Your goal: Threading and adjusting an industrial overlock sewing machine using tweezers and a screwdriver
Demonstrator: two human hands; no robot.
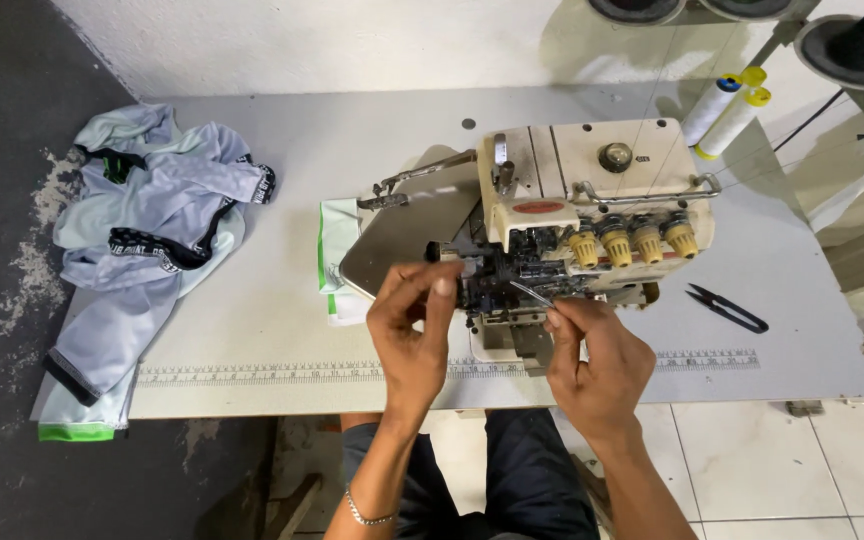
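Right hand (597,360) grip on tweezers (532,293)

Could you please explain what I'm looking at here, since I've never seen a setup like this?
This is one picture from a camera worn on a person's head, looking down at their own hands. On the white table stands a cream sewing machine with four yellow knobs. The left hand touches the dark mechanism at its front. The right hand holds thin metal tweezers pointed into the same spot. Pale garments are piled at the left, black snips lie to the right, and two thread cones stand behind. A ruler strip runs along the near edge.
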